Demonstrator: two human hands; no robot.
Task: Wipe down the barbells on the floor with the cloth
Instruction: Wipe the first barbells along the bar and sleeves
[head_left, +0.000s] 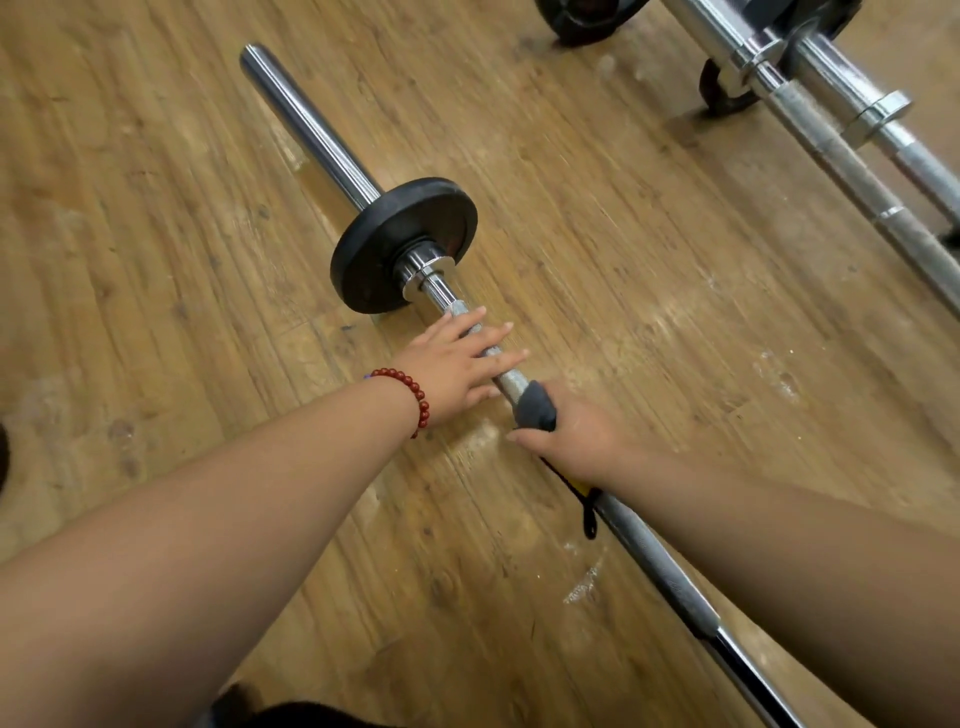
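Barbell (317, 130) lies on the floor (156, 260), upper left to lower right; your right hand (571, 439) grips the cloth (537, 408) round its shaft, left hand (457, 358) flat just up-bar toward the plate (374, 260).

Head cam, wide, fwd+down, close above barbell (311, 124), floor (649, 338).

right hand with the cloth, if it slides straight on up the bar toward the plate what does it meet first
Probably the left hand, whose fingers lie across the barbell just ahead of the cloth; the black plate comes only after it.
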